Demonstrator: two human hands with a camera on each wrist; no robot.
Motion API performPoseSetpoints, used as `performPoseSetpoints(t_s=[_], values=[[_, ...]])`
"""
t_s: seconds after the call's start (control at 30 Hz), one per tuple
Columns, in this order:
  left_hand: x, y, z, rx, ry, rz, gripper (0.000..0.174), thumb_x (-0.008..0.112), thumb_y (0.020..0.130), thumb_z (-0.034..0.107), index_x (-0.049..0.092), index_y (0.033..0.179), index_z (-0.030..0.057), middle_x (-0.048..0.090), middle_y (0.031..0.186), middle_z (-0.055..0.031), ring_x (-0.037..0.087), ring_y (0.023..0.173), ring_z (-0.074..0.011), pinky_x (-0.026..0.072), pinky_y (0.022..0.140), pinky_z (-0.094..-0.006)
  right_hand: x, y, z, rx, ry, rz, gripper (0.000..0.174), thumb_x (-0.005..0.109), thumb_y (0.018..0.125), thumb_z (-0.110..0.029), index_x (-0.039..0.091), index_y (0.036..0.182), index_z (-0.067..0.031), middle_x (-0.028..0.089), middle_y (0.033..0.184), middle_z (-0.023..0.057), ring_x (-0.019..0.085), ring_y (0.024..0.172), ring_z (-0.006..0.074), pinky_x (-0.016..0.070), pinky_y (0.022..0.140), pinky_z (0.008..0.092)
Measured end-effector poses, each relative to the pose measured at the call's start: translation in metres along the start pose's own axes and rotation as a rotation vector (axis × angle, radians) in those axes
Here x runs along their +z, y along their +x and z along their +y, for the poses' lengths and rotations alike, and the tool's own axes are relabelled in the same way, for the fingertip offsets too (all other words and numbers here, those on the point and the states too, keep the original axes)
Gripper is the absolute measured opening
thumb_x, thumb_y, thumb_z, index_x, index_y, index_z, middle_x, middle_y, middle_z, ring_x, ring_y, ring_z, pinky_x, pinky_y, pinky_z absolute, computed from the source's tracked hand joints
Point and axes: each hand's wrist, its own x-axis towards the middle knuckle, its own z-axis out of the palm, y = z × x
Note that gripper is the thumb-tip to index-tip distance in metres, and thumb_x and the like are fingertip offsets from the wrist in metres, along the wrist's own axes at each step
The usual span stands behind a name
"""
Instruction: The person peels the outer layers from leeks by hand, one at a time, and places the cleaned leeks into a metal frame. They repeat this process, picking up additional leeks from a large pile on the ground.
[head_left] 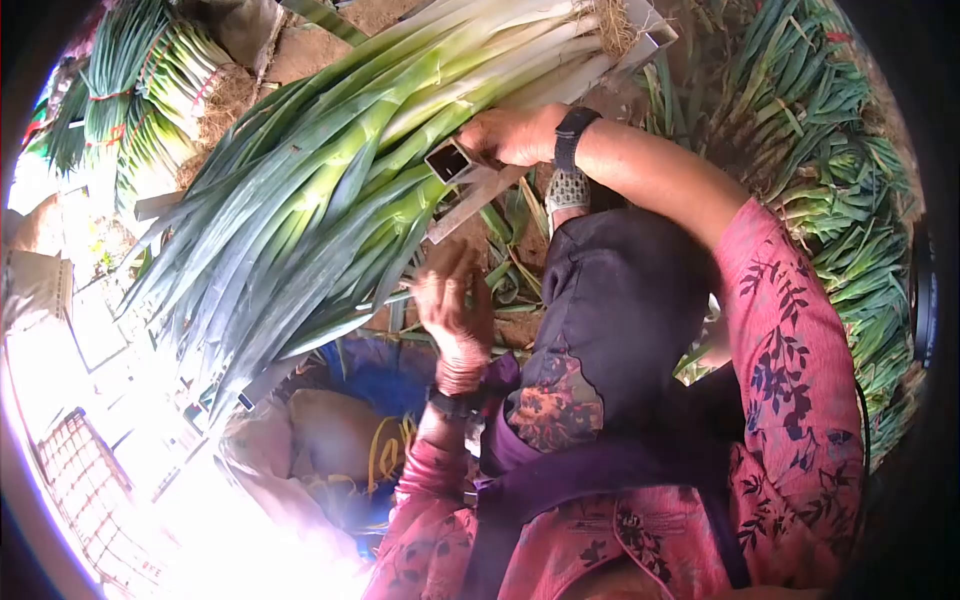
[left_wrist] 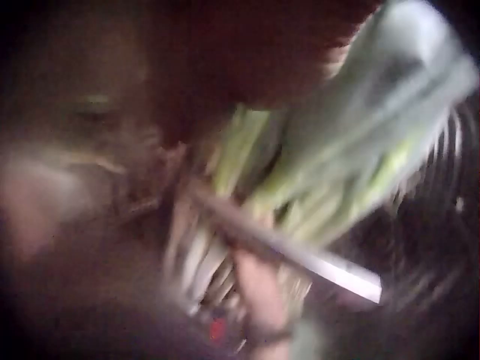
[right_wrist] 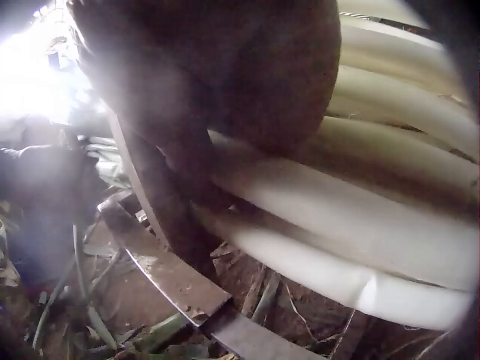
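A thick bunch of leeks (head_left: pixel 330 190), with white stalks and long green leaves, lies across a metal frame (head_left: pixel 470 200) with a square tube end. My right hand (head_left: pixel 512 135) is on the near side of the bunch, beside that tube end. In the right wrist view its fingers bend down over the edge of the white stalks (right_wrist: pixel 337 217), next to a flat metal bar (right_wrist: pixel 172 277). My left hand (head_left: pixel 450 295) is just below the leaves, its fingers loosely bent and nothing seen in them. The left wrist view is blurred; the leeks (left_wrist: pixel 337 157) show beyond a bar (left_wrist: pixel 300 255).
Tied bundles of leeks (head_left: pixel 120 90) stand at the far left, and many more green plants (head_left: pixel 850 200) lie in a heap on the right. A stuffed sack (head_left: pixel 335 440) sits below the leaf ends. Leaf scraps litter the soil near my shoe (head_left: pixel 568 190).
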Motion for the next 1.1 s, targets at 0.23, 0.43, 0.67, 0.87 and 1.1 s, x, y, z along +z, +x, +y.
performPoseSetpoints(t_s=[0.23, 0.43, 0.67, 0.87, 1.1], values=[[-0.003, 0.056, -0.029, 0.172, 0.544, -0.085, 0.051, 0.066, 0.074, 0.015, 0.053, 0.123, 0.004, 0.051, 0.125, -0.0088, 0.047, 0.116, -0.0276, 0.0365, 0.098, -0.0433, -0.018, -0.003, -0.02, 0.22, -0.023, -0.145, 0.024, 0.057, 0.086, -0.029, 0.063, 0.09, -0.0063, 0.066, 0.082, 0.0098, 0.059, 0.077, 0.0226, 0.0437, 0.069, 0.0354], [0.019, 0.059, -0.07, 0.109, 0.474, -0.188, 0.044, 0.056, 0.075, 0.004, 0.057, 0.119, 0.0041, 0.057, 0.116, -0.0078, 0.055, 0.106, -0.028, 0.0471, 0.088, -0.0354, -0.017, -0.007, -0.009, 0.137, -0.06, -0.169, 0.02, 0.053, 0.086, -0.018, 0.064, 0.099, -0.0076, 0.066, 0.092, 0.0104, 0.062, 0.084, 0.0267, 0.046, 0.078, 0.0379], [0.02, 0.048, -0.067, 0.098, 0.341, -0.032, 0.039, 0.056, 0.078, 0.001, 0.061, 0.117, 0.0075, 0.058, 0.119, -0.0092, 0.057, 0.103, -0.0325, 0.0479, 0.087, -0.0399, 0.018, -0.047, -0.009, -0.194, -0.582, 0.434, 0.024, 0.042, 0.087, -0.005, 0.058, 0.104, -0.007, 0.055, 0.116, 0.0091, 0.051, 0.112, 0.0265, 0.0452, 0.092, 0.0388], [0.006, -0.016, -0.03, -0.208, -0.13, 0.121, 0.027, 0.065, 0.079, 0.001, 0.061, 0.106, 0.0019, 0.061, 0.11, -0.0137, 0.059, 0.1, -0.0282, 0.0453, 0.09, -0.037, -0.008, -0.089, 0.0, 0.096, -0.657, 0.559, 0.029, 0.052, 0.074, -0.004, 0.059, 0.102, -0.007, 0.057, 0.104, 0.0061, 0.054, 0.1, 0.0262, 0.047, 0.088, 0.0354], [-0.098, -0.057, -0.047, -0.781, -0.796, 0.725, 0.032, 0.058, 0.091, 0.024, 0.047, 0.112, 0.0026, 0.055, 0.071, -0.0041, 0.05, 0.061, -0.0111, 0.0445, 0.057, -0.0255, -0.007, -0.085, 0.0, 0.182, -0.616, 0.513, 0.027, 0.05, 0.075, -0.006, 0.062, 0.099, -0.0061, 0.059, 0.101, 0.0077, 0.055, 0.097, 0.0281, 0.0497, 0.082, 0.0375]])
